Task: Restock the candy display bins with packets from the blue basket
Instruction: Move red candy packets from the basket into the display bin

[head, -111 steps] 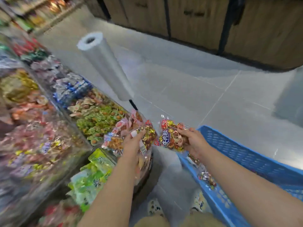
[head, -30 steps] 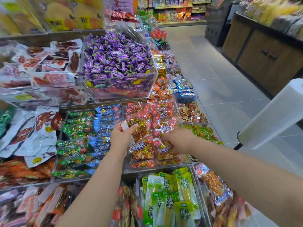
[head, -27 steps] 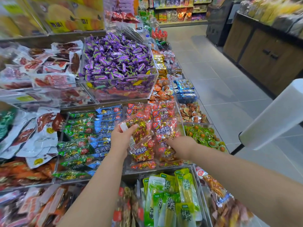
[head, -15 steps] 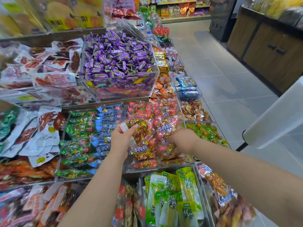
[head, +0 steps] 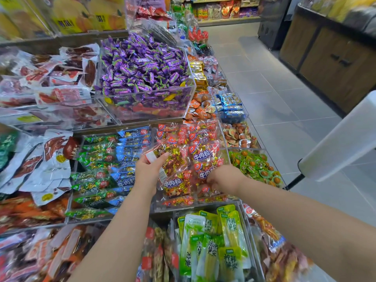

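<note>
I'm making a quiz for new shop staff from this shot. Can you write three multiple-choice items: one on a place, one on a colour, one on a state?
1. Where is the right hand?
A. On the floor
B. Among the red packets
C. On the top shelf

2. What colour are the wrapped sweets heaped in the upper clear bin?
A. Purple
B. White
C. Black

3. What is the left hand doing?
A. Hanging empty
B. Gripping a clear packet
C. Pointing down the aisle

Answers: B, since it reaches down into that bin of packets. A, since the whole heap is purple. B, since its thumb lies across the packet.
</note>
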Motion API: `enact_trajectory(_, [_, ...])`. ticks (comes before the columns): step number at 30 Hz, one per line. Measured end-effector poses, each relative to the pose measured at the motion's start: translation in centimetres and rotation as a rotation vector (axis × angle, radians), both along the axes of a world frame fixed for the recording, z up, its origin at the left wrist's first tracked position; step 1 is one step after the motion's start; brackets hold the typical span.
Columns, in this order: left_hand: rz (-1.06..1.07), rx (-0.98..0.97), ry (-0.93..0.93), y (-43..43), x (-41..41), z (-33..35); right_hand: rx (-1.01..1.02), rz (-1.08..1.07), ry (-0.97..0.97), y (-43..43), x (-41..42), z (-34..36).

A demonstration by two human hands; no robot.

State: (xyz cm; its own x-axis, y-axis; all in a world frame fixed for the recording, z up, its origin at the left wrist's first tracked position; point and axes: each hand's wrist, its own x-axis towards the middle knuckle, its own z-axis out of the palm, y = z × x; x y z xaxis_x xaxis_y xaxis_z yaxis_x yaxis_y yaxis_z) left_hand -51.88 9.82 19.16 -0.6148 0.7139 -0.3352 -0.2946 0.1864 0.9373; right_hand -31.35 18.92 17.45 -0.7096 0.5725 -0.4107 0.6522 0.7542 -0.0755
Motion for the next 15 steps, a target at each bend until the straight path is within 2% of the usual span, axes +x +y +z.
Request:
enact_trajectory(5, [0.021, 0.025, -0.011, -0.2, 0.2, 0.5, -0.004, -0.040, -0.059, -0.1, -0.7, -0.6])
enact_trajectory(8, [0.108, 0.123, -0.107, -0.2, 0.3, 1.6, -0.120, -0.093, 0.039, 0.6, -0.5, 0.0])
enact_trajectory(9, [0.136, 0.185, -0.180, -0.2, 0.2, 1.9, -0.169, -0.162, 0.144, 0.9, -0.3, 0.5])
enact_trajectory(12, [0.089, 0.340, -0.408, -0.3, -0.2, 2.9, -0.361, -0.510, 0.655, 1.4, -0.6, 2.6])
enact_trajectory(15, [-0.053, 0.384, -0.522, -0.5, 0.5, 3.7, -0.797, -0.617, 0.918, 1.1, -2.4, 4.5])
